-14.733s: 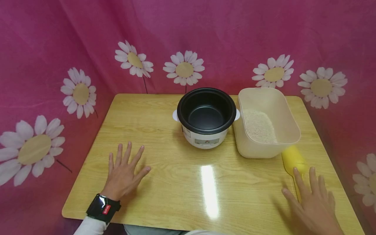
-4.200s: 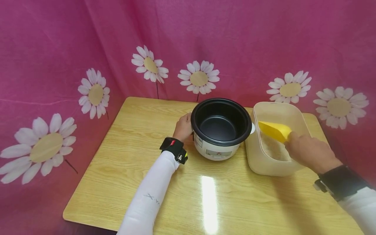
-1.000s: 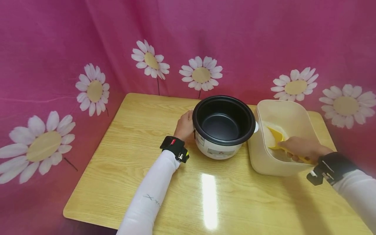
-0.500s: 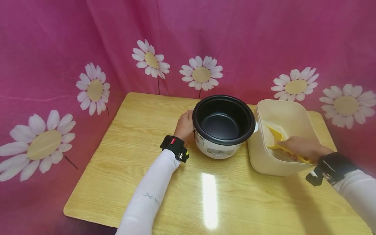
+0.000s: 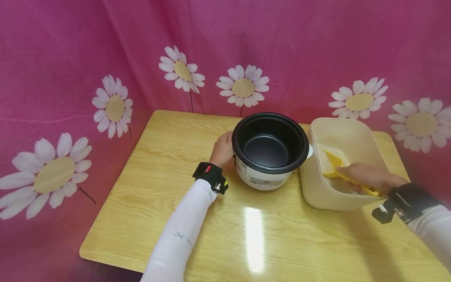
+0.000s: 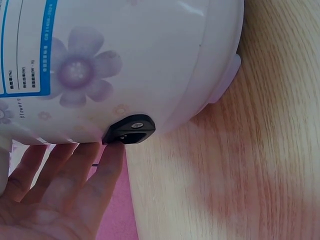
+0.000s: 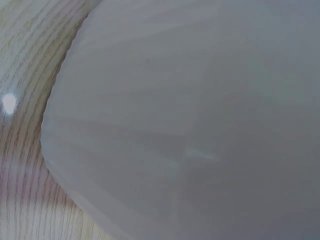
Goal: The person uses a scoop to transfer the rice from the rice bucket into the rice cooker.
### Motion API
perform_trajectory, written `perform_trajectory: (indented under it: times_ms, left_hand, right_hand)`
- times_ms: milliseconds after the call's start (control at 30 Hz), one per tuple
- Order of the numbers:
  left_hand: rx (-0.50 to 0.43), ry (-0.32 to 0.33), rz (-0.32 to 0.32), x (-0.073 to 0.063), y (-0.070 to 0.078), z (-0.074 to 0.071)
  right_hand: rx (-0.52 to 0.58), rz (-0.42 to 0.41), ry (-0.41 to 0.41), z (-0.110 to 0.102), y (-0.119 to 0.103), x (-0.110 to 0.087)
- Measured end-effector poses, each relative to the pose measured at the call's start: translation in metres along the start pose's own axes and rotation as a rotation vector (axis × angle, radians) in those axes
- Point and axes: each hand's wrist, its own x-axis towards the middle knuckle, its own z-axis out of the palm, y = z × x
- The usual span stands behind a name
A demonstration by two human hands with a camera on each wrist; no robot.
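A white rice cooker (image 5: pixel 264 181) with a black inner pot (image 5: pixel 266 150) stands at the middle back, the pot's dark bottom bare. My left hand (image 5: pixel 222 152) rests against the cooker's left side. In the left wrist view, its fairly straight fingers (image 6: pixel 102 182) touch the cooker wall beside the black power socket (image 6: pixel 131 130). To the right stands a cream plastic bin (image 5: pixel 338 199) with rice (image 5: pixel 325 164) inside. My right hand (image 5: pixel 370 176) reaches over its rim, gripping the handle of a yellow scoop (image 5: pixel 332 162). The scoop's bowl sits in the rice, mouth toward the left wall.
Both things stand near the back of a wooden table (image 5: pixel 151 188), the cooker's right handle (image 5: pixel 310 151) close to the bin. A pink curtain (image 5: pixel 289 47) with daisies hangs behind and at the sides. The right wrist view is filled by the bin's outer wall (image 7: pixel 140 120).
The yellow scoop has gone from the table into my right hand, then down into the bin's rice. My left hand has moved onto the cooker's side. In the last second, little has shifted.
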Motion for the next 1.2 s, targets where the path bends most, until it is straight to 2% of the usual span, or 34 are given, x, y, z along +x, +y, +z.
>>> perform_trajectory:
  times_ms: [233,700,967,1200]
  left_hand:
    - [-0.001,-0.001,-0.01,0.0,0.001,0.001]
    - [-0.019,0.007,-0.002,0.0,0.0,0.001]
    - [-0.014,0.007,-0.025,0.0,-0.001,0.002]
    - [-0.01,0.006,-0.019,0.001,-0.002,0.001]
  right_hand:
    - [0.101,0.007,0.009,0.001,-0.004,-0.003]
    - [0.188,0.012,0.054,-0.001,-0.008,-0.005]
    - [0.284,0.011,0.04,-0.001,-0.012,-0.008]
    - [0.378,-0.014,0.009,-0.011,-0.012,-0.018]
